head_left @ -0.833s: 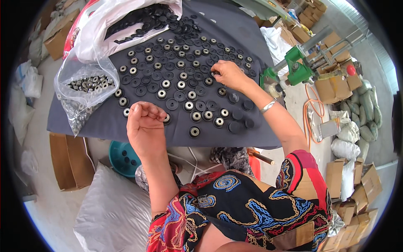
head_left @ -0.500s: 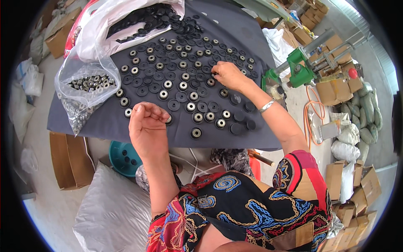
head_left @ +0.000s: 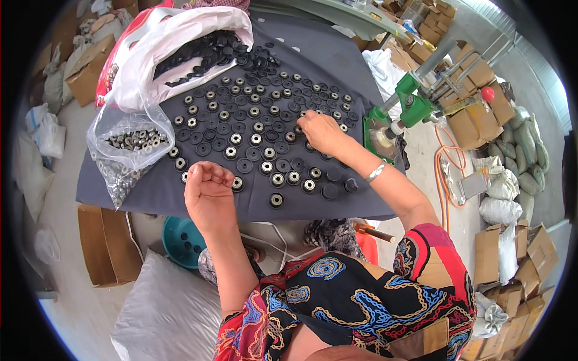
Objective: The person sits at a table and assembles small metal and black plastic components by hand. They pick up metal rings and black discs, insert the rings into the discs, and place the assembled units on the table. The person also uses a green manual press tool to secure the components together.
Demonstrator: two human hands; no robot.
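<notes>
On the dark grey cloth (head_left: 259, 215) lie many round black wheels (head_left: 244, 165), some bare, others with a silver bearing (head_left: 276, 200) in the centre. My right hand (head_left: 322, 132) reaches over the right part of this spread, fingertips pinched together among the wheels; what they grip is hidden. Palm up at the front left, my left hand (head_left: 209, 195) has its fingers curled in, and whatever they hold cannot be seen. A wheel with a bearing (head_left: 237, 183) sits beside its fingertips. Left of the spread, a clear plastic bag (head_left: 99, 133) holds many loose metal bearings (head_left: 138, 141).
An opened white sack (head_left: 135, 81) spills black wheels at the far left. A green metal press (head_left: 415, 108) stands beside the table's right edge. Below the front edge are a teal basin (head_left: 171, 256), a cardboard box (head_left: 102, 246) and a large silvery sack (head_left: 165, 301).
My right hand has shifted slightly left and nearer across the wheels, its fingers still pinched. My left hand keeps its curled pose. The whole view has tilted a little.
</notes>
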